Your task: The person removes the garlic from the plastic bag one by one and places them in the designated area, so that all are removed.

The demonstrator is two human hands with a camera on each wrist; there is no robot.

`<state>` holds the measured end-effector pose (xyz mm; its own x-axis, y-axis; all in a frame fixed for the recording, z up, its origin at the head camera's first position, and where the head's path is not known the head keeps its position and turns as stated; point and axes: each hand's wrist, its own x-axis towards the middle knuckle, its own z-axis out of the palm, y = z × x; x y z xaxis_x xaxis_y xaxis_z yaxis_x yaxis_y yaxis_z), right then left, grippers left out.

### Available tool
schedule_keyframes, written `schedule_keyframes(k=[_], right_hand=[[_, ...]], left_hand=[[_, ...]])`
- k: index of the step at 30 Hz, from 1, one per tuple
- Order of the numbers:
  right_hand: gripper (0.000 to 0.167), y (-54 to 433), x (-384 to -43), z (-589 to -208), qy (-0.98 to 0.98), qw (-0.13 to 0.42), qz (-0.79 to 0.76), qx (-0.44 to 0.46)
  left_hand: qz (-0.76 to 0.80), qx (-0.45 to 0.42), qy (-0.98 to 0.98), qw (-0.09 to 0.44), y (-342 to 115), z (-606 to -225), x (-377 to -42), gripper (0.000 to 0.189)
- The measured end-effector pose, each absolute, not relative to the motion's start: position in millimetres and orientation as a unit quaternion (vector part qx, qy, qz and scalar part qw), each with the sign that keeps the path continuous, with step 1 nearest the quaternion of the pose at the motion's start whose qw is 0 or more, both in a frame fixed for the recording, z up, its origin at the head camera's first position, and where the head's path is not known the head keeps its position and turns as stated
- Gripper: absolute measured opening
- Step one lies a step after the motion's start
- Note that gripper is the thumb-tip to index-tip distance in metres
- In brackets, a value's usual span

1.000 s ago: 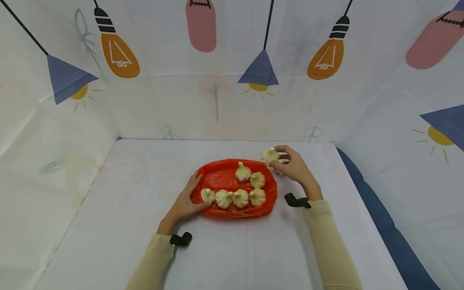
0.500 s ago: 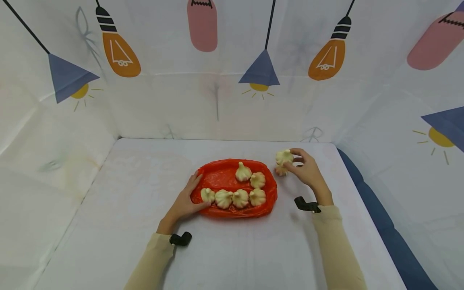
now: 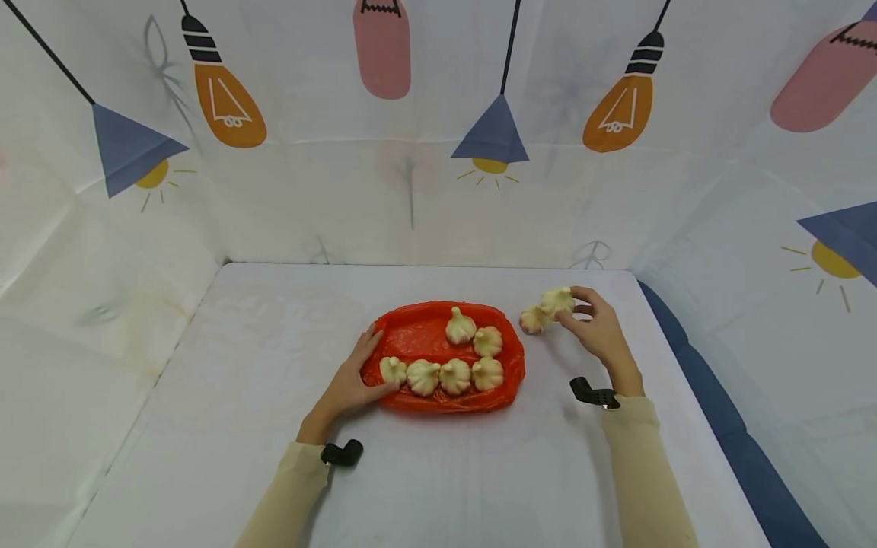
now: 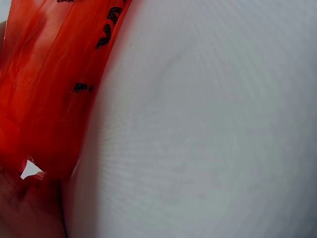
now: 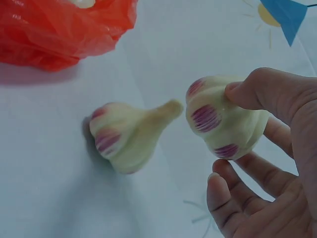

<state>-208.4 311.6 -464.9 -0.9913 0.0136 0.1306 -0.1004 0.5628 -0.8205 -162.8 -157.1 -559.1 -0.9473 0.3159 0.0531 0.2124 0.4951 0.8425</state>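
My left hand [image 3: 349,380] holds the left end of a tray wrapped in a red plastic bag [image 3: 418,335], thumb at the near rim and fingers along the far-left side. Several garlic bulbs sit in the tray: a row along the near side, plus an upright bulb [image 3: 460,326] and another bulb [image 3: 488,342] at the right. Beyond the tray's right end, my right hand [image 3: 603,335] pinches a garlic bulb [image 5: 220,119] between thumb and fingers. Close beside it, a purple-marked garlic bulb [image 5: 126,139] lies on its side on the table, stem toward the held one.
The white table [image 3: 411,487] carries the tray near its middle. White cloth with printed lamps and bulbs [image 3: 489,129] hangs behind and at both sides. A dark blue padded edge [image 3: 712,396] runs along the table's right side.
My right hand has moved right and slightly nearer with its garlic bulb, away from the tray's corner, past the loose bulb. The left hand and tray have stayed put.
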Motion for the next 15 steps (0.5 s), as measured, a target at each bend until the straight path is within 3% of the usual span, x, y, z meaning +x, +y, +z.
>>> schedule_keyframes(k=[15], right_hand=[[0.064, 327.7, -202.2, -482.1, -0.882, 0.039, 0.468, -0.025]], left_hand=[[0.483, 0.150, 0.861, 0.055, -157.7, -559.7, -162.1, 0.104]])
